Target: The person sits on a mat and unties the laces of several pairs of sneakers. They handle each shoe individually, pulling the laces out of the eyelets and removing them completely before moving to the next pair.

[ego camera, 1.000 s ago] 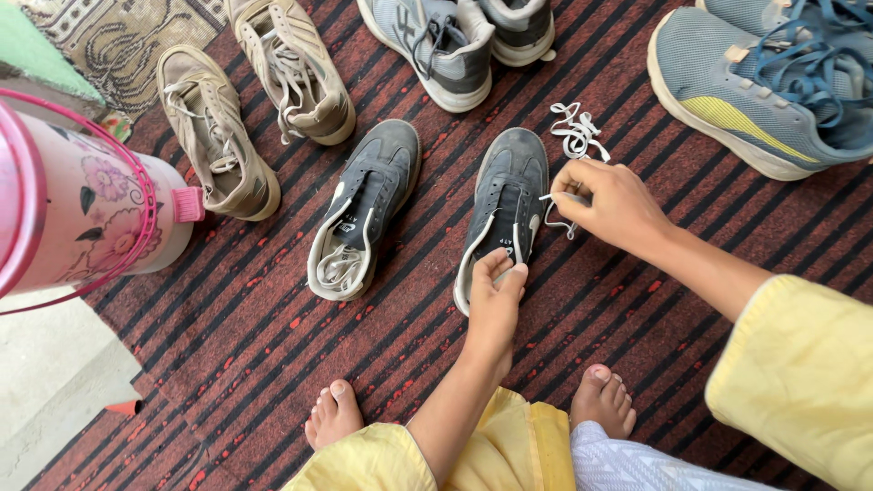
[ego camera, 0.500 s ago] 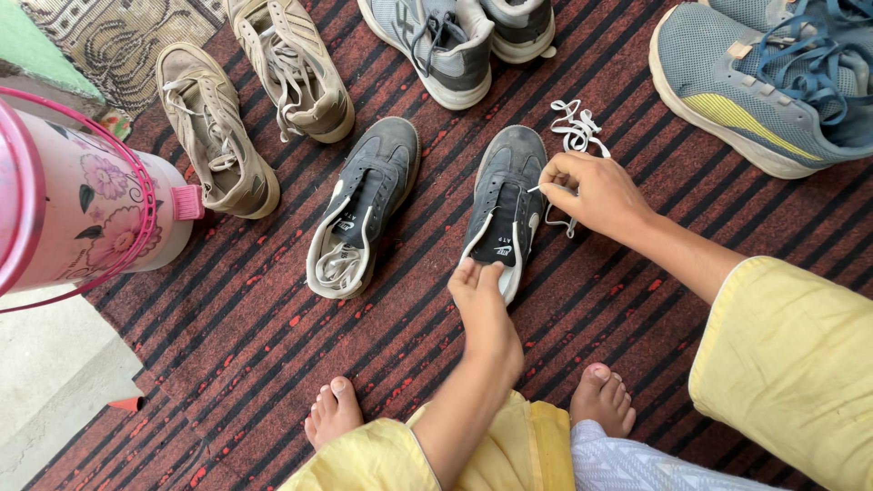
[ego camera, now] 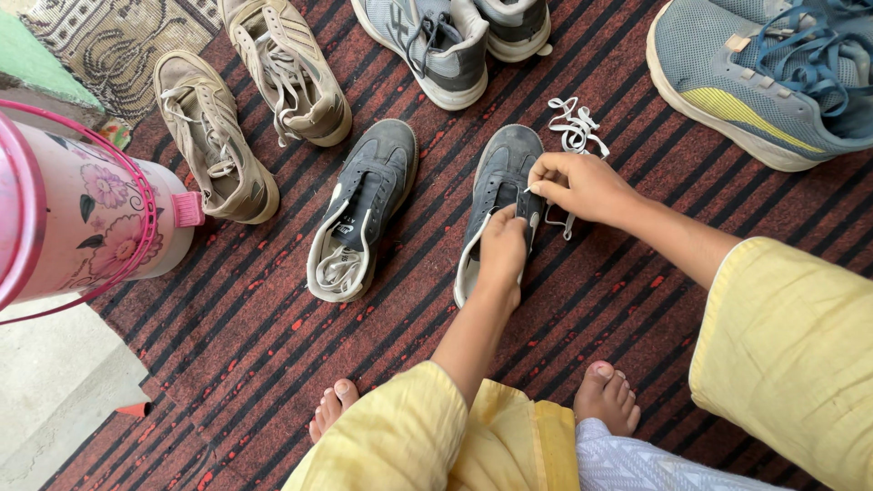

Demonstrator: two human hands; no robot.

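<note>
Lacing: a person crouches barefoot on a striped red-and-black mat (ego camera: 227,345), both hands busy on one dark grey shoe (ego camera: 506,168).
Left hand: the left hand (ego camera: 506,250) lies over the shoe's tongue and opening, fingers curled down and pressing on it, so the shoe is pinned to the mat.
Right hand: the right hand (ego camera: 577,186) is pinched closed on the tip of a white lace (ego camera: 575,129), held right at the eyelets on the shoe's right side.
Lace: most of the lace lies in a loose tangle on the mat just beyond the right hand, beside the shoe's toe; a short loop hangs below the hand.
Shoe in hand: it sits near the middle of the mat, toe pointing away from the person, heel towards their feet.
Its mate: a second dark grey shoe (ego camera: 364,205) lies just to the left, apart from the first, with a white lace bunched inside its heel.
Other shoes: two tan laced shoes (ego camera: 250,109) lie further left, a grey pair (ego camera: 446,41) sits at the far edge, and blue-grey trainers with blue laces (ego camera: 755,73) sit far right.
Container: a pink flowered jug (ego camera: 86,214) with a pink handle stands at the mat's left edge.
Clothing: yellow sleeves (ego camera: 787,345) cover both arms, and bare toes (ego camera: 605,400) show on the mat below the hands.
</note>
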